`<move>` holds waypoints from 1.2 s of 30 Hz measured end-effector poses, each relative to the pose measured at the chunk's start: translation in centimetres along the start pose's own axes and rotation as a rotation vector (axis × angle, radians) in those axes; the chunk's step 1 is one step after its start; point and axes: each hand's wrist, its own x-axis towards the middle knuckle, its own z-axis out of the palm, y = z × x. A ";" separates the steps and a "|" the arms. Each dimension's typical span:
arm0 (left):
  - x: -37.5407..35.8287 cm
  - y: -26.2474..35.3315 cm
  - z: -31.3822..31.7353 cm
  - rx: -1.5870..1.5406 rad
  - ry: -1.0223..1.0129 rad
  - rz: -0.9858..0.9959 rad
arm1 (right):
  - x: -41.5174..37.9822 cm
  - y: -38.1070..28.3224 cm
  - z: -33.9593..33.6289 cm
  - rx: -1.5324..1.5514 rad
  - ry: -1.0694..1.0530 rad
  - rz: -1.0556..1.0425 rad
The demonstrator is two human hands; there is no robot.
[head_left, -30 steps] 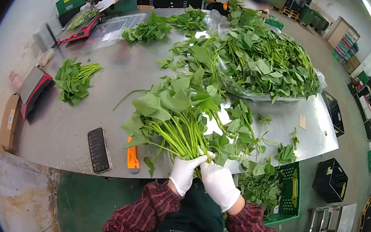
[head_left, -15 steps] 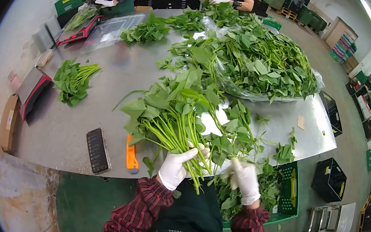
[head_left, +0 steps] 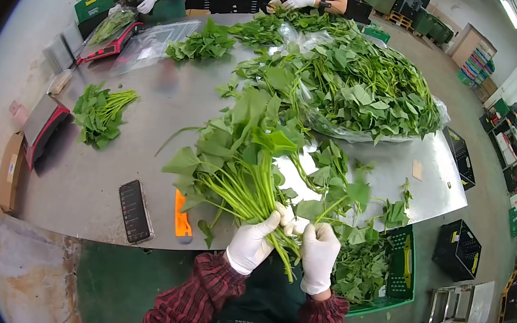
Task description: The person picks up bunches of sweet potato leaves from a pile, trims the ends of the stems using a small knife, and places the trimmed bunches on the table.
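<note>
My left hand (head_left: 251, 248), in a white glove, is closed round the lower stems of a bunch of leafy greens (head_left: 243, 182). The leaves fan out upward over the metal table, and the cut ends poke out below my fist. Close beside it, my gloved right hand (head_left: 319, 257) pinches a single leafy stem (head_left: 331, 209) whose leaf points up and right. Loose greens (head_left: 332, 165) lie just beyond both hands. Below the table edge, a green crate (head_left: 404, 261) to the right holds more leaves.
A big heap of greens (head_left: 375, 85) sits on plastic at the back right. On the left lie a small bunch (head_left: 101, 114), a phone (head_left: 136, 212), an orange tool (head_left: 182, 218) and a scale (head_left: 44, 131). Two people stand across the metal table (head_left: 167, 109); black crates (head_left: 459, 250) are right.
My right hand has moved left and slightly down, closer to my left hand, and now clearly pinches a leafy stem. The held bunch has tilted a little more upright.
</note>
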 end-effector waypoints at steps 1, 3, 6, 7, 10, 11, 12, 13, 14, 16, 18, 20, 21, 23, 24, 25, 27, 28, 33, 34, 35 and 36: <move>-0.2 0.2 0.4 0.044 0.000 0.018 | 0.5 -0.8 0.0 -0.114 0.069 0.004; -0.6 1.2 0.1 0.085 0.028 0.100 | 5.1 4.2 -2.2 -0.345 0.358 -0.104; -1.1 4.4 -0.2 0.156 0.101 0.206 | 9.2 4.3 -7.1 -0.639 0.096 0.148; -1.1 5.1 -0.4 0.177 0.134 0.227 | 9.5 4.2 -6.9 -0.772 0.074 -0.052; -1.2 5.1 -1.8 0.148 0.151 0.235 | 9.9 4.0 -4.1 -0.785 -0.078 -0.482; -1.2 4.8 -2.0 0.111 0.126 0.224 | 10.0 4.0 -2.6 -0.729 -0.174 -0.575; -1.2 4.5 -2.1 0.110 0.120 0.226 | 10.1 4.3 -0.9 -0.668 -0.270 -0.670; -1.3 4.3 -2.1 0.092 0.122 0.188 | 10.3 4.6 1.0 -0.715 -0.298 -0.700; -1.4 4.2 -2.2 0.077 0.123 0.150 | 10.6 5.4 2.7 -0.758 -0.325 -0.729; -1.6 4.3 -2.4 0.160 0.140 0.151 | 12.0 7.8 4.6 -0.919 -0.274 -0.765; -1.8 4.8 -2.4 0.205 0.209 0.179 | 13.0 8.2 4.7 -1.104 -0.279 -0.687; -1.8 5.3 -2.5 0.176 0.219 0.191 | 13.6 7.3 3.9 -0.982 -0.270 -0.646; -1.8 5.4 -2.6 0.154 0.266 0.190 | 13.3 5.9 3.3 -0.837 -0.222 -0.623; -1.6 5.4 -2.9 0.133 0.312 0.186 | 11.9 0.7 1.3 -0.252 -0.270 -0.196; -1.4 5.2 -2.8 0.131 0.310 0.185 | 10.7 -2.8 -0.1 -0.061 -0.314 0.008; -1.1 4.6 -2.6 0.171 0.332 0.165 | 10.0 -3.3 -0.5 0.033 -0.275 0.030; -0.6 3.3 -2.1 0.225 0.331 0.138 | 7.8 -4.1 -1.2 0.013 -0.218 -0.016; -0.3 3.0 -1.1 0.270 0.325 0.098 | 6.7 -4.4 -1.4 -0.102 -0.210 -0.086; 1.9 1.7 0.2 0.281 0.250 0.058 | 2.3 -3.0 -1.5 -0.458 -0.143 -0.796; 2.1 1.6 0.5 0.283 0.242 0.056 | 1.6 -3.0 -1.6 -0.487 -0.170 -0.836; 2.1 1.6 0.7 0.279 0.247 0.053 | 1.0 -3.2 -1.7 -0.511 -0.185 -0.889; 2.1 1.6 0.9 0.345 0.275 0.058 | 0.5 -2.8 -1.8 -0.569 -0.219 -0.873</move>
